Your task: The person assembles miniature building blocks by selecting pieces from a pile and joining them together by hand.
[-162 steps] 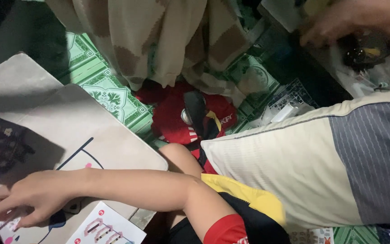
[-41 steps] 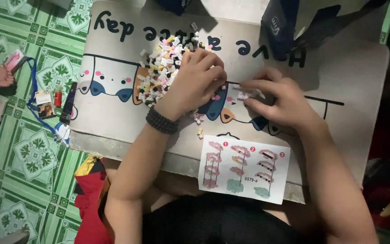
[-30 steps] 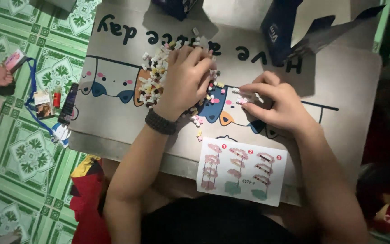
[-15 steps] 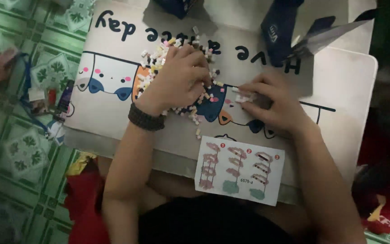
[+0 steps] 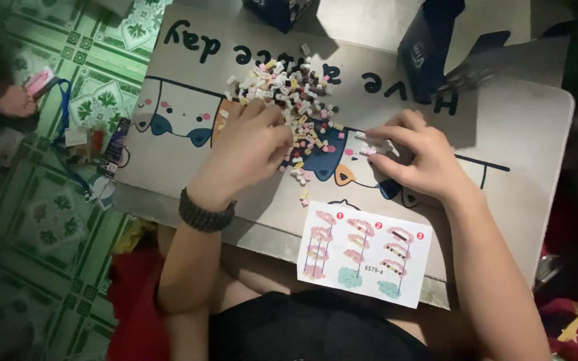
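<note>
Since half a second ago our left hand [image 5: 252, 150] has hardly shifted; it is still curled over the near left edge of the pile of tiny building bricks [image 5: 296, 100], and our right hand [image 5: 415, 157] has kept its place to the right of the pile with only a slight turn of the fingers. The view itself has drifted a little, so the lap table [image 5: 523, 134] sits slightly lower and to the right in the picture.

The left hand lies knuckles up with its fingers bent into the bricks, apparently sorting through them; whether anything is pinched underneath we cannot tell, since the palm hides it. A dark woven wristband [image 5: 207, 212] circles that wrist. The right hand has thumb and forefinger closed on a small pale brick piece [image 5: 368, 144], lifted just off the table so the part can be seen and turned.

The bricks are heaped at the middle far part of the table, within reach of both hands, with a few strays trailing nearer. The instruction sheet [image 5: 362, 254] lies flat at the near edge, just below the right hand, where we can glance at it. A dark blue box [image 5: 429, 50] stands at the far right, out of the way.
</note>
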